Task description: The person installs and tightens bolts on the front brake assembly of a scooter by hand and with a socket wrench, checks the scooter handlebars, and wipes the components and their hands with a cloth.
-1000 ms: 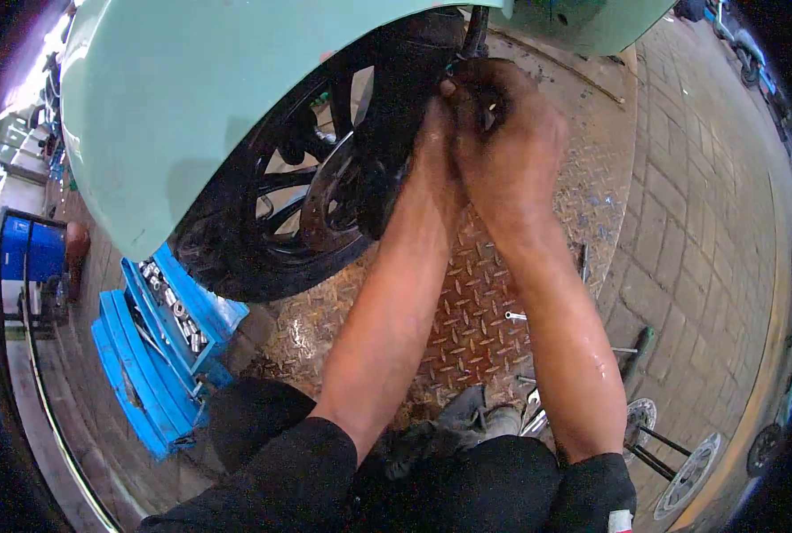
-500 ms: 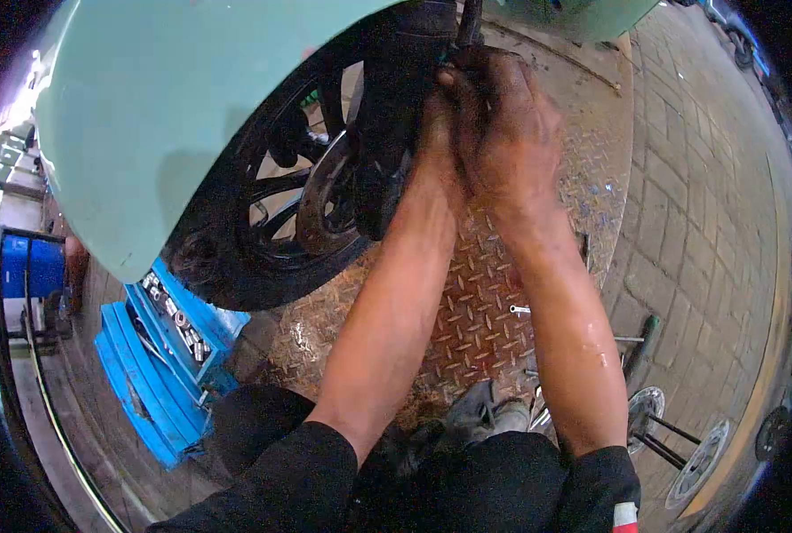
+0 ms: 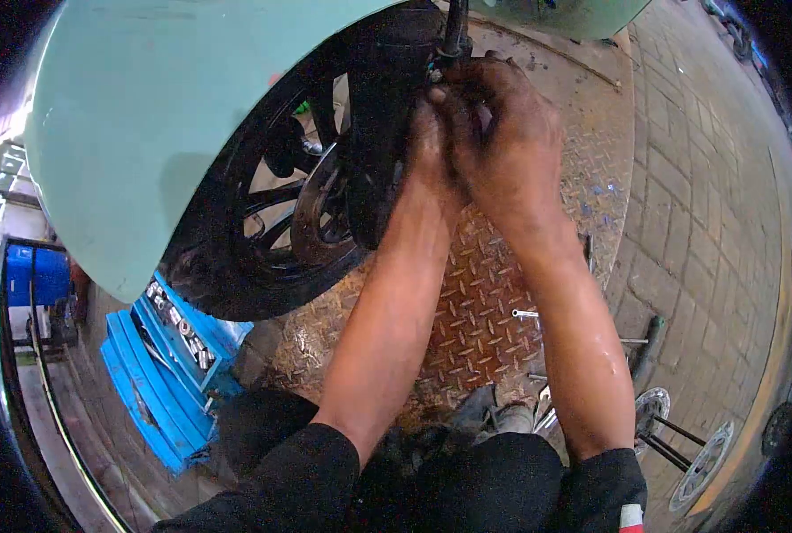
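Both hands are close together at a dark metal part beside a black spoked wheel (image 3: 276,209) with a brake disc (image 3: 312,209). My left hand (image 3: 427,133) is on the wheel side, its fingers drawn in and partly covered by the right. My right hand (image 3: 516,133) curls over from the right, thumb and fingers bent toward a small fitting (image 3: 435,73) at the foot of a black rod (image 3: 455,31). What the fingers grip is too dark and covered to make out. A mint-green body panel (image 3: 156,133) overhangs the wheel.
A blue toolbox (image 3: 152,382) holding several sockets (image 3: 183,329) stands at lower left. On the rusty tread plate (image 3: 476,311) lies a small spanner (image 3: 526,314). Toward the lower right are a green-handled tool (image 3: 654,338) and two metal discs (image 3: 705,466) on brick paving (image 3: 680,231).
The view has shifted slightly. My right hand has turned a little, and a gap now shows between its thumb and fingers. Both hands stay at the same spot by the rod.
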`<state>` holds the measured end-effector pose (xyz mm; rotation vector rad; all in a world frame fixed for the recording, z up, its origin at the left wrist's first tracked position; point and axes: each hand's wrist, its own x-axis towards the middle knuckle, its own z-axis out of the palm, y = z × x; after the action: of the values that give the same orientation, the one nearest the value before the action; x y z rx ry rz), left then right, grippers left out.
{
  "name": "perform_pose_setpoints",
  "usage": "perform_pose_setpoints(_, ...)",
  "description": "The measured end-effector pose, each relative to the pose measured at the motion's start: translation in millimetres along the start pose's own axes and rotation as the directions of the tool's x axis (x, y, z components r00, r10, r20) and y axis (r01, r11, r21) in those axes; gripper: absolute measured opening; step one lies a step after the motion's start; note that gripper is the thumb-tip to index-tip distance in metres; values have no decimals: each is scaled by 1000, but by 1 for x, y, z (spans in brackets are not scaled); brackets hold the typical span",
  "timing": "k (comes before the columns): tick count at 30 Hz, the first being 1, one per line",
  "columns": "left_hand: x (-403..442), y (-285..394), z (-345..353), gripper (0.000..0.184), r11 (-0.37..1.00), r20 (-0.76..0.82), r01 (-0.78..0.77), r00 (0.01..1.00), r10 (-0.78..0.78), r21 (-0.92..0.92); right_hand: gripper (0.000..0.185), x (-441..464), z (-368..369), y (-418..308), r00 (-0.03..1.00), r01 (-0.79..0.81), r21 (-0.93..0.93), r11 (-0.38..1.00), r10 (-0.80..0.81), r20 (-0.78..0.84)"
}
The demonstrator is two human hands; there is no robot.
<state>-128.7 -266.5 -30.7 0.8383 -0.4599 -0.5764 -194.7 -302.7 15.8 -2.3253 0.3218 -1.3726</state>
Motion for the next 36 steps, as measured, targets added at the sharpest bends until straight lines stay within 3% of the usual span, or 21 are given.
perform_pose_setpoints(6, -1, 2, -3, 46, 1000, -7, 1, 1000, -1, -6, 14, -4, 13, 11, 967, 193, -234, 953, -225, -119)
perform_pose_setpoints(10, 0, 4, -5, 46, 1000, -11, 4, 1000, -4, -7, 14, -4, 19, 6, 968, 153, -286, 946, -201, -147)
perform_pose_setpoints(12, 1, 2, -6, 46, 1000, -17, 5, 1000, -6, -5, 15, -1, 13, 3, 988, 112, -280, 954, -137, -71)
perform_pose_setpoints(16, -1, -2, -5, 47, 1000, -24, 6, 1000, -5, 4, 16, 5, 5, -6, 986, 141, -285, 948, -161, -48)
perform_pose_setpoints(22, -3, -2, -3, 47, 1000, -8, 3, 1000, -3, -12, 26, 10, 9, -24, 988, -123, -370, 921, 148, 40)
perform_pose_setpoints(25, 2, -1, -4, 48, 999, 6, 7, 1000, -7, -32, 38, 4, 9, -17, 942, -311, -127, 942, 323, 89)
perform_pose_setpoints(26, 2, 1, -6, 48, 999, 12, 12, 1000, -11, -37, 38, 9, -2, -28, 930, -338, -137, 931, 353, 100)
perform_pose_setpoints(27, 4, 2, -7, 48, 999, 16, 7, 1000, -6, -47, 38, 31, -19, -42, 837, -425, -158, 891, 454, 306)
perform_pose_setpoints(30, 1, 3, -8, 48, 997, 37, 11, 999, -8, -76, 31, 40, -33, -39, 692, -583, -82, 808, 547, 472)
perform_pose_setpoints(31, 1, 4, -9, 48, 995, 46, 16, 999, -11, -97, 27, 31, -30, -26, 854, -283, -26, 959, 264, 448)
perform_pose_setpoints(33, 1, 5, -12, 48, 989, 76, 37, 997, -26, -143, 24, 4, -26, -8, 913, 13, -14, 1000, -7, 409)
perform_pose_setpoints(34, 1, 8, -14, 49, 985, 91, 36, 996, -20, -171, 22, 3, -14, -16, 973, -67, -135, 989, 95, 212)
perform_pose_setpoints(36, 2, 13, -20, 49, 970, 132, 48, 991, -17, -239, 21, 4, -7, -22, 984, -177, -237, 955, 180, -10)
